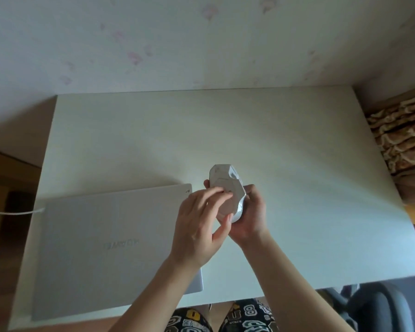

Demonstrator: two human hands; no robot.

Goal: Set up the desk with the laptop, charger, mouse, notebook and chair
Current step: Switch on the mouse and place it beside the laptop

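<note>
A white angular mouse (225, 182) is held above the white desk (285, 144), underside facing up toward me. My right hand (249, 216) cradles it from below. My left hand (199, 226) rests fingers on its underside, thumb at its lower end. A closed silver laptop (106, 240) lies on the desk's left part. A white charger cable (15, 213) runs into its left edge. A dark chair (379, 305) shows at the lower right, past the desk's front edge. No notebook is in view.
A floral-papered wall (201, 44) stands right behind the desk. A patterned brown fabric (403, 137) lies beyond the desk's right edge. Wooden floor and furniture show at the left. My patterned trousers (237, 317) are below the front edge.
</note>
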